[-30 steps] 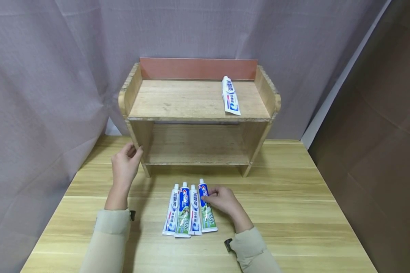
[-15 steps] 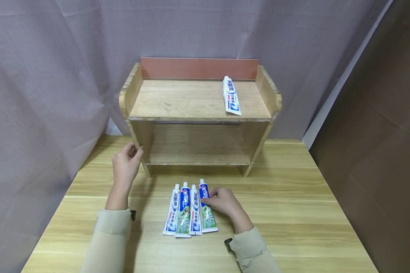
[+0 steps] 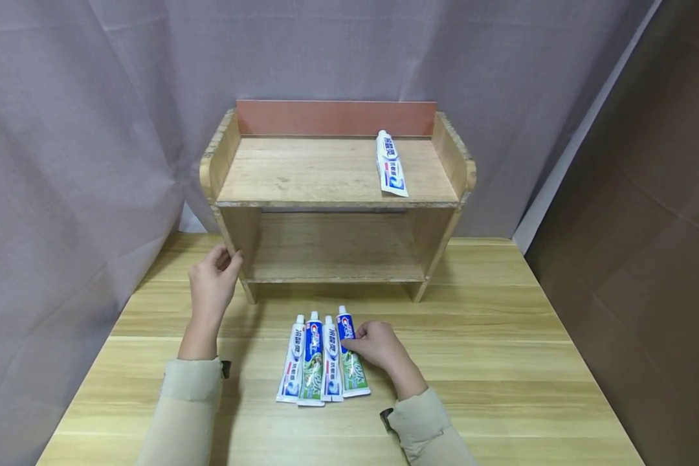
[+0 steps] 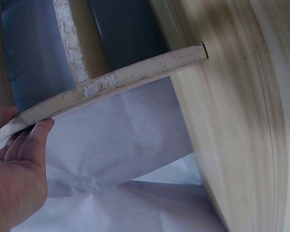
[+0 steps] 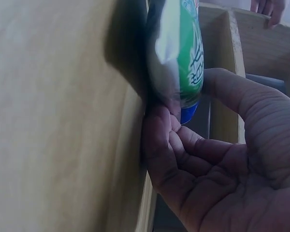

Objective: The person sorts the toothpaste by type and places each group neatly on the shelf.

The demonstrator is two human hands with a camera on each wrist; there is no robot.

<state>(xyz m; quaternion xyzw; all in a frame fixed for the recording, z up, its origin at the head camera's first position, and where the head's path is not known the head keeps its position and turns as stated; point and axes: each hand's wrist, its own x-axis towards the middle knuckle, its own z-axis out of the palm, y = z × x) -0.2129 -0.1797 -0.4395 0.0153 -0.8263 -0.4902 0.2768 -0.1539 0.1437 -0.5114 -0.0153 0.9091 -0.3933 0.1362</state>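
On the table point(image 3: 501, 336) | your right hand point(image 3: 380, 344) pinches the rightmost toothpaste tube point(image 3: 355, 377), cropped in the right-wrist view | your left hand point(image 3: 212, 281) grips the shelf's side point(image 4: 150, 66), thumb cropped in left-wrist view

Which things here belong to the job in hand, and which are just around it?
Likely the job:
rightmost tube, pinched by the right hand
three tubes beside it
upper tube, on the rack
rack, gripped by the left hand

Just around:
table
grey curtain
brown backdrop
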